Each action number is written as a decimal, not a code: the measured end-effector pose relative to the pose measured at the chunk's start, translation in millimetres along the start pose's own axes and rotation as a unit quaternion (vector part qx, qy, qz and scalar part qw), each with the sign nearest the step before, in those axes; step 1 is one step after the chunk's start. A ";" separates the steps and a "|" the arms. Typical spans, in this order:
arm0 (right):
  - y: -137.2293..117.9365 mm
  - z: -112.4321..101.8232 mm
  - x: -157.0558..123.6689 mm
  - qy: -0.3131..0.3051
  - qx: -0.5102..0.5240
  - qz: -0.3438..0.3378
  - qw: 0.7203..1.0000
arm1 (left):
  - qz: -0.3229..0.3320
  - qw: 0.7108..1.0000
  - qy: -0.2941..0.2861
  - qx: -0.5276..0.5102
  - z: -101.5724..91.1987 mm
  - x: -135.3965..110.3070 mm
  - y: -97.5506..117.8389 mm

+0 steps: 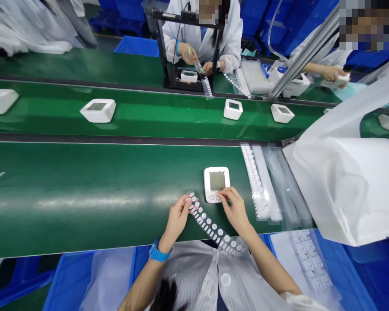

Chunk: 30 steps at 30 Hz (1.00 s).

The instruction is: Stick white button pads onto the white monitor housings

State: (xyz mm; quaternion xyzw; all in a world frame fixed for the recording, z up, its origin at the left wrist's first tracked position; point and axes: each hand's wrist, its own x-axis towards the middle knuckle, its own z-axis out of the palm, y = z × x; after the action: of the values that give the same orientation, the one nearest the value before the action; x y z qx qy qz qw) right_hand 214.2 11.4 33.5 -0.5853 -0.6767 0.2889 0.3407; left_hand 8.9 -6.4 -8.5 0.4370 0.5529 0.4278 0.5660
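A white device like a blood pressure monitor (pixel 217 181), with a square grey screen and round buttons below it, lies face up on the green table. My left hand (pixel 177 216), a blue band on its wrist, pinches the upper end of a clear sticker strip (pixel 214 226). Rows of round and oval white stickers run along the strip, which trails down toward my shirt. The fingertips of my right hand (pixel 234 208) are drawn together at the device's lower right, by the buttons. Whether a small sticker is between them is hidden.
More sticker strips (pixel 255 181) and clear plastic sheets lie on the right, beside a large white bag (pixel 350 185). Beyond a dark rail, several white devices (pixel 99 110) sit on a green conveyor (pixel 162 114). Across it, a person in white holds a strip (pixel 206 86) inside a black frame (pixel 160 47).
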 end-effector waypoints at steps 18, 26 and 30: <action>38.0 -17.9 1.2 -0.193 -0.288 -0.228 0.910 | 0.007 1.000 0.005 0.017 0.5 0.4 1.5; 49.6 -28.3 7.8 -0.163 -0.226 -0.279 0.919 | 0.007 1.000 0.006 0.012 0.2 0.8 -1.4; 54.6 -25.3 2.5 -0.102 -0.214 -0.314 0.919 | -0.010 1.000 0.003 -0.020 0.6 1.8 -2.1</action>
State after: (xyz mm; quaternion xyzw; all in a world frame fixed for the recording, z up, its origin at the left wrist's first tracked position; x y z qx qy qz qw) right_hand 266.7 21.8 5.9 -0.3694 -0.9024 0.0740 0.2094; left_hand 9.6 -5.3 -11.0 0.4188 0.5503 0.4342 0.5773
